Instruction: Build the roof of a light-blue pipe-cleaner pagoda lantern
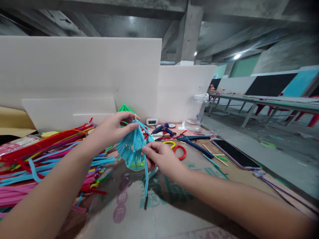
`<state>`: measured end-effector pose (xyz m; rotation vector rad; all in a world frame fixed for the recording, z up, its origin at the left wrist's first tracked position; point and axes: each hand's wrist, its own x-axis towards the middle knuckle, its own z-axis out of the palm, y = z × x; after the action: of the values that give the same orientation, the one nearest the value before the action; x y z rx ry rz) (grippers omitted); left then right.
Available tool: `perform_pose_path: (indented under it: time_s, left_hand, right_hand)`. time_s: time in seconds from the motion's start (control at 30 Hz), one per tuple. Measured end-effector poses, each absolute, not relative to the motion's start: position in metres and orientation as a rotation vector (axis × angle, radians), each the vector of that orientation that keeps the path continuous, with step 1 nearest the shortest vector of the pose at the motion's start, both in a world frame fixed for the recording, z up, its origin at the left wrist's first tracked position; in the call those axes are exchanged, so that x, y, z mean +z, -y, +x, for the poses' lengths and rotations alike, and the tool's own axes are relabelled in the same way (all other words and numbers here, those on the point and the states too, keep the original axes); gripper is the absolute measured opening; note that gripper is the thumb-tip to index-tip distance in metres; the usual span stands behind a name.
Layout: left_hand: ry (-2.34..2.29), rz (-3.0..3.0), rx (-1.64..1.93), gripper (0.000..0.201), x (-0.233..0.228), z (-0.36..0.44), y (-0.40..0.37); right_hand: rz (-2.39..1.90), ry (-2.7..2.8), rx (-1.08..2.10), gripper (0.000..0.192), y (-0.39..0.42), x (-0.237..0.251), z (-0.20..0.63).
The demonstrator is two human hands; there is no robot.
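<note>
One cone-shaped piece point(127, 152) of blue fuzzy strips, layered in tiers, is in the middle of the view above the worktop point(99, 215). The left hand point(121, 124) is nearly closed at its peak, thumb and fingers pinching the blue strips beside a pale stick point(135, 117) that pokes up there. The right hand point(159, 156) has its thumb and forefinger together on a blue strand point(146, 181) at the piece's right side – the free end hangs down toward the worktop. Something yellow-green shows under the lower tier; whether the piece touches the worktop is hard to tell.

A green pointed thing point(125, 108) shows behind the left hand. To the left lies a heap of coloured strips point(50, 162) – pink, red, blue, purple. Beyond the right hand are red and yellow handles point(183, 156), a blue glue gun point(163, 128), dark blue pliers point(196, 142) and a small white display point(152, 121). A clear bottle point(193, 118) stands before the white boards point(82, 66), and a phone point(235, 153) lies near the worktop's right edge.
</note>
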<state>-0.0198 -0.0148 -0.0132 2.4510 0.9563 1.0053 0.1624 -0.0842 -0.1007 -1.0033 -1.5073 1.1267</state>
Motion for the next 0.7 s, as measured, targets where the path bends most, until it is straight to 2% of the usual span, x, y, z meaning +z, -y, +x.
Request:
perform_pose_path:
  time_s: [0.47, 0.7]
  left_hand:
    - [-1.041, 2.608, 0.9, 0.046, -0.01, -0.017, 0.031]
    - [-1.067, 2.733, 0.896, 0.041, -0.009, -0.007, 0.04]
  right_hand:
    - [-1.008, 1.458, 1.158, 0.029, 0.081, -0.099, 0.162]
    - [-0.976, 1.47, 1.183, 0.028, 0.083, -0.102, 0.162]
